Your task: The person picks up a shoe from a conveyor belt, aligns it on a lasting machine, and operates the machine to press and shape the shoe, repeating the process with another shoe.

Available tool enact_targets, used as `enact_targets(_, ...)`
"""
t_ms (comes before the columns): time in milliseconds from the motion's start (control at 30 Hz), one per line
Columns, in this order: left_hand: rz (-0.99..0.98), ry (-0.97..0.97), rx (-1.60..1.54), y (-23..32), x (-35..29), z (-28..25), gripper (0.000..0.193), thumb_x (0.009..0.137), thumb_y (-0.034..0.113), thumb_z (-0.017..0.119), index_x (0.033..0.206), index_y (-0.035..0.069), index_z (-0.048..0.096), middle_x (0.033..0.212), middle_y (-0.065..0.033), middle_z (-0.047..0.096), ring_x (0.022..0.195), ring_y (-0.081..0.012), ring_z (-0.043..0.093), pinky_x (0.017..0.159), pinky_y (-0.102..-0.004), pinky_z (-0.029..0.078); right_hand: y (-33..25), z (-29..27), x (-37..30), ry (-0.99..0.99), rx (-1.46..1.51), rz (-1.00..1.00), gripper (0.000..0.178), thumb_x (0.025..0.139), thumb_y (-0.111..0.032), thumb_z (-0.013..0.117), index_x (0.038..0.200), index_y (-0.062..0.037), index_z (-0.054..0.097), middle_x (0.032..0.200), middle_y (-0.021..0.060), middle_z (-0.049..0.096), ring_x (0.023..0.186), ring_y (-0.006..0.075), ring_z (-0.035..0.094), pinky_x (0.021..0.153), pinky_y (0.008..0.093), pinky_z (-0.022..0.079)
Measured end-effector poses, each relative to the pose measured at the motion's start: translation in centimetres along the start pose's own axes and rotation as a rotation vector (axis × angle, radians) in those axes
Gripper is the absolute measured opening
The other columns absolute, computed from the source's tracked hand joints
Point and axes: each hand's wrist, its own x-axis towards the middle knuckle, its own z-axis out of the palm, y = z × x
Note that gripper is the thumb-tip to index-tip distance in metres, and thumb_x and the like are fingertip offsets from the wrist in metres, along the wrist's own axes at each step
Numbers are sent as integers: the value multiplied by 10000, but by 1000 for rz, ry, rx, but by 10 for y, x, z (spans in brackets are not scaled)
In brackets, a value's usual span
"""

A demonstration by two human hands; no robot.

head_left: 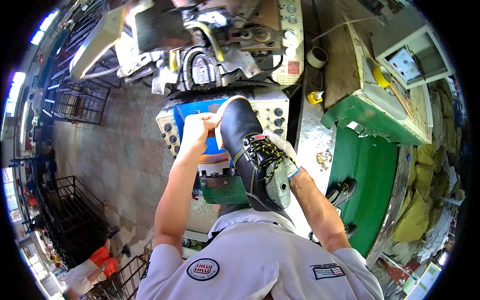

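Observation:
A black leather work shoe [242,125] with yellow stitching and black-and-yellow laces [267,154] is held up in front of me, toe pointing away. A grey shoe last [278,189] with a hole in it fills the shoe's opening. My bare left hand [204,125] pinches the pale lower edge beside the toe, thumb and fingers closed. My right hand [284,151], in a whitish glove, wraps round the shoe's right side by the laces. Its fingertips are partly hidden behind the shoe.
Ahead stands a machine [202,65] with a knobbed control panel [272,114]. To the right, a green-sided bench [375,117] carries a yellow tape roll [381,76]. Other dark shoes [344,191] lie on a green surface [367,175]. A person [90,272] is at the lower left near metal racks.

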Motion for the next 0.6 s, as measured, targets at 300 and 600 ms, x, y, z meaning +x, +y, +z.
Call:
enact_targets(300, 442, 520, 151, -7, 31, -19, 508, 1052, 314, 565, 699, -51, 588, 597, -31, 536, 549, -120, 408, 549, -352, 355, 35, 42, 57, 16, -367, -254, 330, 977, -294, 676, 1149, -12, 688, 1005, 64, 728, 853, 130, 704, 765, 272, 563)
enact_targets(600, 429, 539, -182, -1, 95, -64, 332, 1046, 273, 606, 992, -46, 681, 646, 22, 557, 558, -67, 451, 527, -269, 412, 40, 88, 101, 42, -351, -370, 342, 966, -262, 693, 1179, 7, 688, 1031, 38, 706, 873, 98, 670, 773, 249, 546)
